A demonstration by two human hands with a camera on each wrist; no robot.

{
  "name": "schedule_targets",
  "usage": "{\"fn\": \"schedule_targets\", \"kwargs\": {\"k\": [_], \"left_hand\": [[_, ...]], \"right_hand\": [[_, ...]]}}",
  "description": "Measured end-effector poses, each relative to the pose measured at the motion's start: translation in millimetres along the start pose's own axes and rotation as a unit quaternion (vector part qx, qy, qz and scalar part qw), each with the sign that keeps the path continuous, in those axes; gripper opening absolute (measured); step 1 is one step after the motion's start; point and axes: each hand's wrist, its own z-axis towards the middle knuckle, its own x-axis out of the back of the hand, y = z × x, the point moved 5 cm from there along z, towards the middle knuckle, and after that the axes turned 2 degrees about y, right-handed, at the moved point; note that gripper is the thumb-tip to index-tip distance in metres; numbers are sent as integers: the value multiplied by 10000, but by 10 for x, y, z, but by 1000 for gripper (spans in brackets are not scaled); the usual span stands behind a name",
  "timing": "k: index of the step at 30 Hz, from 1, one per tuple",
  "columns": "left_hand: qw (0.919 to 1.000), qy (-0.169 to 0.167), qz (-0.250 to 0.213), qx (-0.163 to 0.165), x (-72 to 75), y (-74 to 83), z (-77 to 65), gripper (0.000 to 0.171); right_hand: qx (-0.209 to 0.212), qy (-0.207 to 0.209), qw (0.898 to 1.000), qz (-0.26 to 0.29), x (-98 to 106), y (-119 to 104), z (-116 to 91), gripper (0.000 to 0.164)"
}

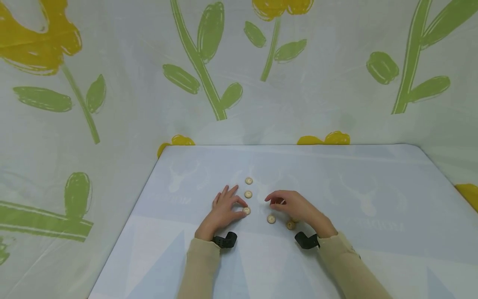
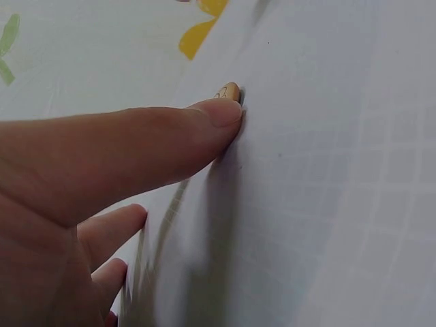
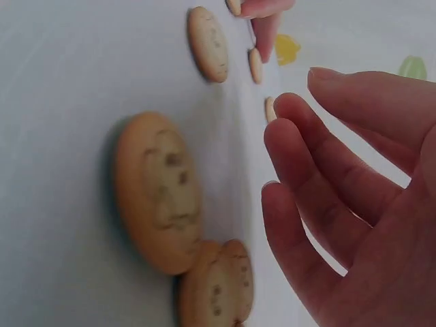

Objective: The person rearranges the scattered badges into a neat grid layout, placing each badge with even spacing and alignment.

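Note:
Between its thumb and forefinger my left hand (image 1: 224,209) pinches a small round biscuit (image 1: 247,211) at the table surface; the left wrist view shows the biscuit's edge (image 2: 234,91) beyond the thumb. Two similar biscuits lie in a line above it, a nearer one (image 1: 248,194) and a farther one (image 1: 249,180). Over the table to the right, my right hand (image 1: 298,204) has loosely bent fingers and holds nothing. Close below it lies a single biscuit (image 1: 271,219). The right wrist view shows a biscuit with dark printed markings (image 3: 160,194) beside overlapping biscuits (image 3: 208,289).
A pale table (image 1: 373,187) with faint printed deer heads lies beneath the hands. Behind and beside it hangs a white cloth (image 1: 130,83) with green stems and yellow flowers. Black wrist cameras, one on the left wrist (image 1: 225,240), the other on the right (image 1: 306,241), sit below the hands.

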Motion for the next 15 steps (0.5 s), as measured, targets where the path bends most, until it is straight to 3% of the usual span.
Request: {"fn": "schedule_targets", "kwargs": {"k": [7,15], "left_hand": [[9998,78,-42,-178,4,1,-3,13],[9999,47,-40,-106,4,0,-9,13]], "right_hand": [[-83,-129,9999,-56,-30,67,-50,13],[-68,-226,9996,-130,-62,103,-96,12]]}}
